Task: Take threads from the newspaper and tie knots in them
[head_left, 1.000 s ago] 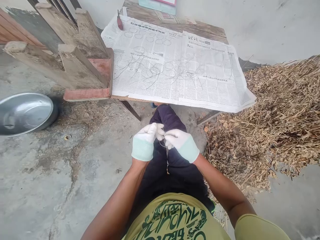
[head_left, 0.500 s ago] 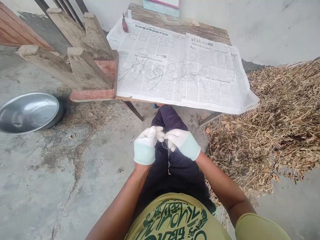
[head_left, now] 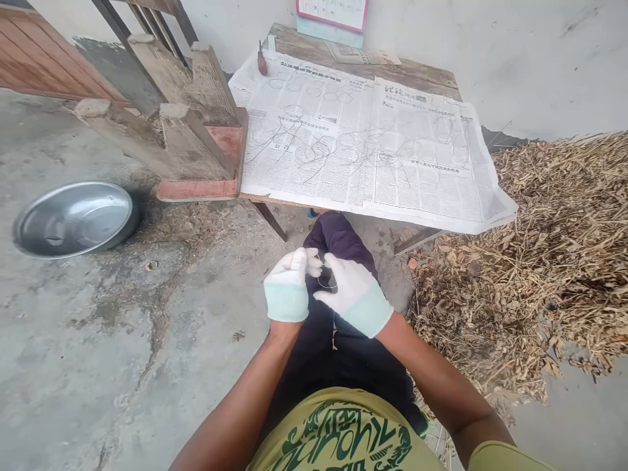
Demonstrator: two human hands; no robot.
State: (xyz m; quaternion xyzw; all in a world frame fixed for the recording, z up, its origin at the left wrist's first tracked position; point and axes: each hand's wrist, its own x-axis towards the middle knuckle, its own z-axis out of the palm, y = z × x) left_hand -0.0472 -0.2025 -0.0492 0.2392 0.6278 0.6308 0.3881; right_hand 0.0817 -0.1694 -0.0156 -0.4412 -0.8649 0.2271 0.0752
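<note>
My left hand (head_left: 290, 269), in a white glove with a pale green cuff, is closed on a thin wire (head_left: 328, 286) above my lap. The wire curves as a small loop between the two hands. My right hand (head_left: 347, 281), gloved the same way, has its thumb and fingers apart around the loop, gripping nothing that I can see. Ahead, sheets of newspaper (head_left: 314, 167) cover much of a wooden table. Several thin wire loops with long tails (head_left: 314, 147) lie spread over the paper.
A red-handled screwdriver (head_left: 261, 63) lies at the table's far left. Left of it, an upturned wooden stool (head_left: 201, 190) rests at the table edge. A metal basin (head_left: 73, 222) sits on the floor at left. Dry stalks (head_left: 564, 248) are heaped at right. A calendar (head_left: 333, 16) stands behind.
My right thumb and fingers have opened and come away from the wire. My left hand keeps its hold. The view has shifted slightly, so the table and basin appear lower and farther right.
</note>
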